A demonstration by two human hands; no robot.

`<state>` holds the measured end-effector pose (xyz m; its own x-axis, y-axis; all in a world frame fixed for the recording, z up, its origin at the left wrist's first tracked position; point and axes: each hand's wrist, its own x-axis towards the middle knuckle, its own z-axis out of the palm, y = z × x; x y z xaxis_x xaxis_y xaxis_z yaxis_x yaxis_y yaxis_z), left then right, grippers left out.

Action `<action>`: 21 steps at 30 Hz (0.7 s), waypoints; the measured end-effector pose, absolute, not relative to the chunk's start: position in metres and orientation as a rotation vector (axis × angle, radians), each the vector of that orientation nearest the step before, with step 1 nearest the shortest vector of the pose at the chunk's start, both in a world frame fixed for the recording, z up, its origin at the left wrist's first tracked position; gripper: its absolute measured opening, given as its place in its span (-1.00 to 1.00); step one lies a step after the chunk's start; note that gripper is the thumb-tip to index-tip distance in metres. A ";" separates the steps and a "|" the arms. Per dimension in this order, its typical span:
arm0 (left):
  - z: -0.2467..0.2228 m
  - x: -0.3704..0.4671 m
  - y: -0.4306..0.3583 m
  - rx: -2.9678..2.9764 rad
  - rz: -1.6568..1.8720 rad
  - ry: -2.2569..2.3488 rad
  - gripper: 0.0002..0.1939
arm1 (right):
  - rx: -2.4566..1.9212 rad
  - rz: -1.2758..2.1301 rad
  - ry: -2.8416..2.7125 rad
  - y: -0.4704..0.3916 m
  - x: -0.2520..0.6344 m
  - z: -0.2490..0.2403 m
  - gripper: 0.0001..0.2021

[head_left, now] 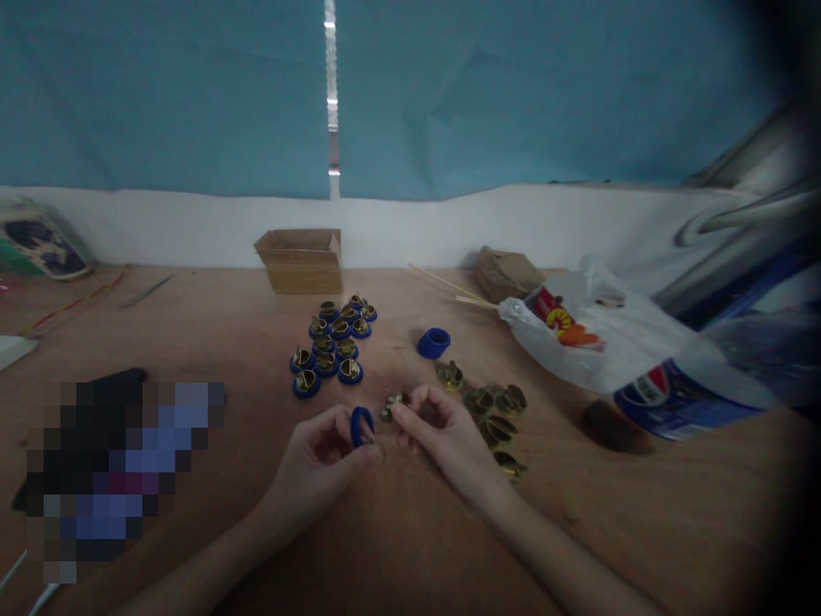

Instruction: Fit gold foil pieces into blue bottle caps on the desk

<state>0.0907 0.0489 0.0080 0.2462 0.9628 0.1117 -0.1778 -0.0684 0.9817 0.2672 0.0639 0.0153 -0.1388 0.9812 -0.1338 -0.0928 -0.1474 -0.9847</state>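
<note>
Near the middle of the table, my left hand (327, 449) pinches a blue ring (362, 426) held on edge. A small brass-coloured metal piece (392, 405) is between the fingertips of my right hand (436, 428), a short gap from the ring; its details are blurred. Beyond my left hand lies a group of several brass pieces seated in blue rings (326, 364). Several brass pieces without rings (497, 429) lie to the right of my right hand. Farther back stands a small stack of blue rings (434, 342).
An open cardboard box (304, 265) stands by the wall, with a brown packet (509, 272) farther right. A plastic bag (590, 342) and a lying Pepsi bottle (686, 398) occupy the right side. At left are a pixelated object (121, 470) and a carton (42, 239).
</note>
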 end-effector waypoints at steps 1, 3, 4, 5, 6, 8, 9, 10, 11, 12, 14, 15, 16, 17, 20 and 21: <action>0.008 0.090 0.048 1.260 1.160 0.872 -0.75 | -1.193 1.424 -1.165 0.064 0.267 0.015 -0.59; 0.008 0.090 0.048 1.241 1.174 0.935 -0.72 | -1.233 1.341 -1.202 0.064 0.268 0.013 -0.59; 0.008 0.089 0.047 1.217 1.177 0.971 -0.70 | -1.251 1.279 -1.234 0.063 0.268 0.013 -0.60; 0.007 0.089 0.047 1.187 1.168 1.011 -0.68 | -1.271 1.202 -1.279 0.063 0.268 0.013 -0.61; 0.007 0.089 0.047 1.153 1.146 1.052 -0.68 | -1.290 1.114 -1.333 0.062 0.268 0.012 -0.62; 0.005 0.090 0.048 1.089 1.096 1.104 -0.64 | -1.321 0.927 -1.447 0.060 0.269 0.012 -0.65; 0.005 0.090 0.048 1.069 1.088 1.101 -0.56 | -1.323 0.841 -1.500 0.059 0.269 0.012 -0.67; 0.005 0.091 0.048 1.064 1.094 1.077 -0.48 | -1.315 0.773 -1.548 0.058 0.269 0.012 -0.69; 0.004 0.091 0.049 1.080 1.107 1.035 -0.44 | -1.295 0.719 -1.588 0.057 0.269 0.013 -0.70; 0.004 0.091 0.049 1.118 1.115 0.986 -0.48 | -1.269 0.679 -1.625 0.056 0.269 0.014 -0.72; 0.005 0.091 0.049 1.235 1.085 0.925 -0.69 | -1.207 0.632 -1.697 0.054 0.268 0.016 -0.71; 0.005 0.091 0.049 1.297 1.054 0.917 -0.78 | -1.176 0.620 -1.736 0.053 0.267 0.018 -0.71; 0.006 0.091 0.049 1.356 1.018 0.920 -0.81 | -1.146 0.611 -1.777 0.052 0.266 0.019 -0.70; 0.007 0.090 0.049 1.405 0.990 0.932 -0.80 | -1.117 0.604 -1.818 0.051 0.266 0.020 -0.70; 0.009 0.089 0.048 1.512 0.971 0.992 -0.76 | -1.035 0.591 -1.929 0.046 0.264 0.021 -0.73; 0.009 0.088 0.048 1.540 0.975 1.014 -0.76 | -1.014 0.587 -1.958 0.045 0.264 0.021 -0.73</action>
